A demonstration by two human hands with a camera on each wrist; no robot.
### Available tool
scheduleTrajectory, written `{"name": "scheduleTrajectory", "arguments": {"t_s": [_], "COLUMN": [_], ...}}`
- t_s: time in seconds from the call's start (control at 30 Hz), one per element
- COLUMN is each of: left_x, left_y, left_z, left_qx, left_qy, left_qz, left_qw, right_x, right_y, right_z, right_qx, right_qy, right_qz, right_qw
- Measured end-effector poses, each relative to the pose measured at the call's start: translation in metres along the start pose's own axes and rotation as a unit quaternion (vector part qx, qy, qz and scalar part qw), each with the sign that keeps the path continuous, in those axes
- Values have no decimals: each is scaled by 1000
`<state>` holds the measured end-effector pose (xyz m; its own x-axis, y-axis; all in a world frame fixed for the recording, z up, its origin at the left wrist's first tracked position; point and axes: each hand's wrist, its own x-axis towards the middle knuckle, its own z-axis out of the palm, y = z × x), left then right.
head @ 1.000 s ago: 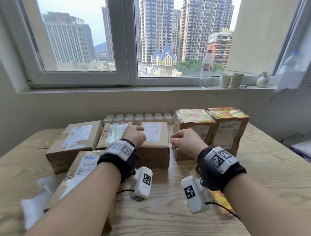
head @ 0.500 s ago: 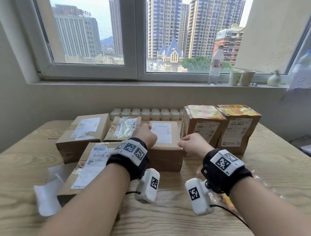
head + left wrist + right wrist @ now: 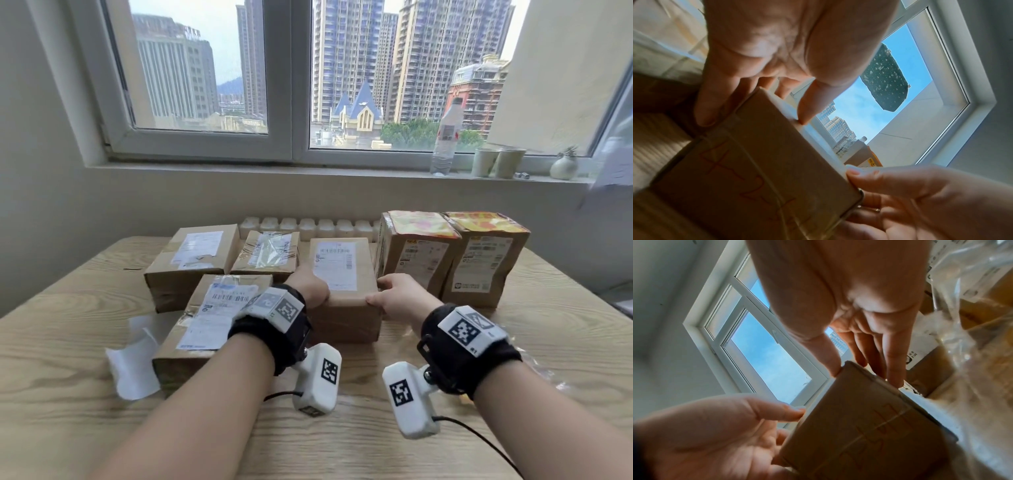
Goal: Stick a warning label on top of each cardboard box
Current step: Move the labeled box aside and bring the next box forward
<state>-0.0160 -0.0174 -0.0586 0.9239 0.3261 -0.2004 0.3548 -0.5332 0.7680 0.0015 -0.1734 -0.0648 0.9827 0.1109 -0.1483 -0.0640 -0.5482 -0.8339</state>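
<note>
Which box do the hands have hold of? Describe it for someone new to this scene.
On the wooden table under the window, find the two tall boxes with colourful tops. The held box sits just left of them, low, with one white shipping label, and both hands grip its near corners.

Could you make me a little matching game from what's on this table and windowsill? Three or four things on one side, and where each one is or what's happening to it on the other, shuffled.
Things:
1. middle box
2. water bottle
3. white backing paper
4. two tall boxes

Places or states:
A. stands on the windowsill
B. tops already covered by colourful labels
C. gripped at its near corners by the left hand and the right hand
D. lies on the table at the left, beside the nearest box

Pairs: 1-C, 2-A, 3-D, 4-B
</note>
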Motion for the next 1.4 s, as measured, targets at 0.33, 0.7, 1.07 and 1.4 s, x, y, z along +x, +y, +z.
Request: {"name": "scheduleTrajectory", "arguments": {"t_s": [0.33,0.7,1.07,1.4], "left_x": [-20,-19,-16,-19], "left_y": [-14,-28,-24,-30], "left_z": [-16,-3,-1,0], "left_qx": [-156,-192,-174,-161], "left_qy": [-48,9,28,39], "left_qz": [-1,-13,-5,-13], "left_qw": [987,981,984,986], "right_x": [-24,-22,-13,-16], "right_y": [5,18,18,19], "right_z": [-18,-10,-8,-10], "right_qx": [22,25,30,23], "right_qy": [18,56,47,57], "right_qz": [-48,-36,-29,-45], "right_qw": [998,997,998,997]}}
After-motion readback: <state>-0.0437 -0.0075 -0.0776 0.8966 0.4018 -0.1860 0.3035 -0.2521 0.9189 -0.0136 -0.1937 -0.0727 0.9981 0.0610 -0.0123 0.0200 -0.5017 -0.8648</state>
